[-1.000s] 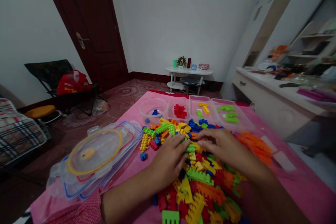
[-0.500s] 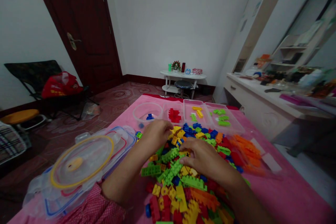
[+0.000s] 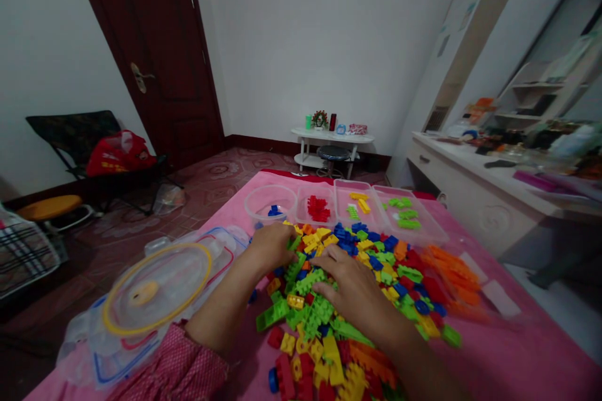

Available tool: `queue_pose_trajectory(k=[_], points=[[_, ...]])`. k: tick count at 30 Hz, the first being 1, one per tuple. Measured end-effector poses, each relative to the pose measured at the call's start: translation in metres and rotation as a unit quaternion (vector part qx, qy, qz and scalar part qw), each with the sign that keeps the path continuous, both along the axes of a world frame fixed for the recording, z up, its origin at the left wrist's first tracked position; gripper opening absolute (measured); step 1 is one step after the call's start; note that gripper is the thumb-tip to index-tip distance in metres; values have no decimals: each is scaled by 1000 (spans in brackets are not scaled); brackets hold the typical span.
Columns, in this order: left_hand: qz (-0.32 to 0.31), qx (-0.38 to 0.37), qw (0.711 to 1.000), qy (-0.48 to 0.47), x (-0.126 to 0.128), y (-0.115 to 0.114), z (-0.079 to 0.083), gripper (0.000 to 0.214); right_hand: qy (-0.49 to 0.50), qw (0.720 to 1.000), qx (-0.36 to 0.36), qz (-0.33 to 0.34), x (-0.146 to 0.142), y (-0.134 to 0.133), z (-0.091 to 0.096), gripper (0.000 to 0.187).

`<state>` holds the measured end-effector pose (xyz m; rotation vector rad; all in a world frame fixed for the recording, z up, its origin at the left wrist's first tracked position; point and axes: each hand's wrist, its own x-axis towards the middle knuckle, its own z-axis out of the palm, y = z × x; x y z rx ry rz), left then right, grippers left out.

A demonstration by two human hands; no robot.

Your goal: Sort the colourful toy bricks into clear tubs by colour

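A heap of plastic building blocks [image 3: 324, 351] in red, yellow, green, blue and orange covers the middle of the pink-covered table. My left hand [image 3: 273, 245] is at the heap's far left side, fingers bent, with a green building block [image 3: 294, 243] showing between fingers and thumb; its fingertips are partly hidden. Over the middle of the pile, my right hand [image 3: 350, 282] rests low with thumb and fingers apart. Nothing shows in its grasp. Green blocks [image 3: 310, 280] lie just under and beside its thumb, and yellow ones [image 3: 320, 238] lie between the two hands.
Behind the heap stand a round tub [image 3: 271, 189] with blue blocks and clear boxes holding red [image 3: 318, 208], yellow and green [image 3: 408, 223] blocks. Stacked clear lids [image 3: 157, 288] lie left. Orange blocks [image 3: 454, 269] in clear plastic lie right.
My left hand has moved left and slightly nearer, off the yellow blocks. The right hand has shifted a little, its fingers now more spread. The view has swung slightly left.
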<state>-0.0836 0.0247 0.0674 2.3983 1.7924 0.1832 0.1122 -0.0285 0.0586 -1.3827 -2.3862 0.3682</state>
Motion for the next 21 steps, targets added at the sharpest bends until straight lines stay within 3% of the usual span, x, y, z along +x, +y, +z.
queue_pose_trajectory(k=[4, 8, 10, 12, 14, 16, 19, 21], points=[[-4, 2, 1000, -7, -5, -1, 3, 28, 3, 1000, -12, -7, -1, -1, -5, 12], [-23, -9, 980, -197, -2, 3, 7, 18, 178, 982, 8, -59, 5, 7, 0, 5], [-39, -52, 934, -350, 6, 4, 9, 22, 319, 944, 4, -78, 8, 11, 4, 11], [-46, -110, 860, -496, 17, 2, 10, 31, 444, 892, -40, -82, 11, 12, 9, 18], [-44, -166, 784, -597, 29, -2, 11, 39, 519, 845, -107, -77, 12, 11, 12, 22], [-38, -198, 732, -650, 40, -6, 9, 43, 552, 816, -158, -69, 12, 10, 12, 24], [-21, -196, 709, -677, 53, -10, 2, 52, 561, 806, -176, -61, 10, 9, 11, 28], [-20, -157, 733, -661, 59, -11, -5, 49, 553, 815, -160, -70, 10, 9, 10, 30]])
